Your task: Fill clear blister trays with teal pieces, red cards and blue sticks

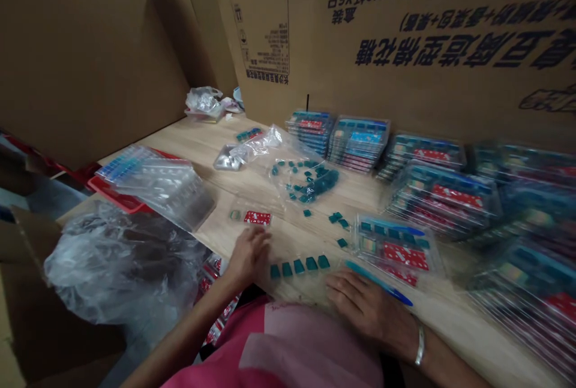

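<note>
A row of several teal pieces (299,266) sits in a clear plastic tray (292,289) close to my body. My left hand (249,256) is at the tray's left side, its fingers bent in against the edge. Opposite it, my right hand (360,301) lies at the right side with fingers curled together, partly hiding that edge. A blue pen (382,283) lies slantwise just beyond my right hand. Past my left fingertips is a red card with white dots (257,217), beside a small pale green piece (234,214). Motion blur softens the details.
An open clear bag (288,166) spills teal pieces (315,181). Filled packs (405,250) stand in stacks along the right and back. Clear blister sheets (171,187) rest on a red tray (119,199) at left. Cardboard (324,82) walls the back.
</note>
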{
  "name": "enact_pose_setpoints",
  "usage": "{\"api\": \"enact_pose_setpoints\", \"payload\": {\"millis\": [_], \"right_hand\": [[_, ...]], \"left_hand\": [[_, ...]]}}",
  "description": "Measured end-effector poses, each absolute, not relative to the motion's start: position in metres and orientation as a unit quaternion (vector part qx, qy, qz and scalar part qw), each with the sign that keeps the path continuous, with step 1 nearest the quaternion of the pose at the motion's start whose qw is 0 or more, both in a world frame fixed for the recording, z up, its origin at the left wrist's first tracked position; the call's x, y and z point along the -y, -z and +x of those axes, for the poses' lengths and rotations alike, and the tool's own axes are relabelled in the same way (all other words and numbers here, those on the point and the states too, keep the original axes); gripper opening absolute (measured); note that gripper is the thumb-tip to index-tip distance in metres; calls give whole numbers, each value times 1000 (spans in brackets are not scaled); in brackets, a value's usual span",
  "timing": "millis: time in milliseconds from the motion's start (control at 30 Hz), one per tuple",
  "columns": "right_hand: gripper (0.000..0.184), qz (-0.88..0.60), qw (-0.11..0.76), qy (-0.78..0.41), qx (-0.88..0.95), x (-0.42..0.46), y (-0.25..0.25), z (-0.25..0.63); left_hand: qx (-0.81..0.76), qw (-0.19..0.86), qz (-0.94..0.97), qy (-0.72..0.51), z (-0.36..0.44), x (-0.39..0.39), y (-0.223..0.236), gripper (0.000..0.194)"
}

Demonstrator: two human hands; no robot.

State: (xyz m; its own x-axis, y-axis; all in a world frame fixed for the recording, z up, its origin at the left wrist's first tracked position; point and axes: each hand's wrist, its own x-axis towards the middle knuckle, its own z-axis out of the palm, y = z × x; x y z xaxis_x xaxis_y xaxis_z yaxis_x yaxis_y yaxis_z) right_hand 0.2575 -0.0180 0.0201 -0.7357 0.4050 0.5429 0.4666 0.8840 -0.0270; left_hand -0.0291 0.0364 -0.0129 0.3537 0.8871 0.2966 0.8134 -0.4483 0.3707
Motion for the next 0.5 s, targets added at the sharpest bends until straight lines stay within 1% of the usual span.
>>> {"api": "enact_pose_setpoints", "payload": {"millis": [100, 167, 267, 333, 433, 500], "right_hand": [[22, -246, 303, 49, 919, 15, -25, 259], [22, -248, 320, 47, 913, 10, -29, 257], [20, -238, 340, 51, 908, 1, -38, 252], [19, -237, 351, 41, 905, -2, -44, 250], [15, -243, 367, 1, 898, -6, -52, 243], [11, -247, 381, -36, 890, -13, -55, 234]], "left_hand": [[-585, -10, 772, -247, -52, -48, 15, 30], [-595, -24, 769, -233, -62, -50, 18, 33], [-557, 8, 802, -217, -61, -34, 24, 35], [-544, 36, 807, -229, -57, -16, 24, 37], [-542, 85, 788, -281, -57, 8, 15, 50], [-530, 148, 773, -317, -61, 14, 6, 62]]}}
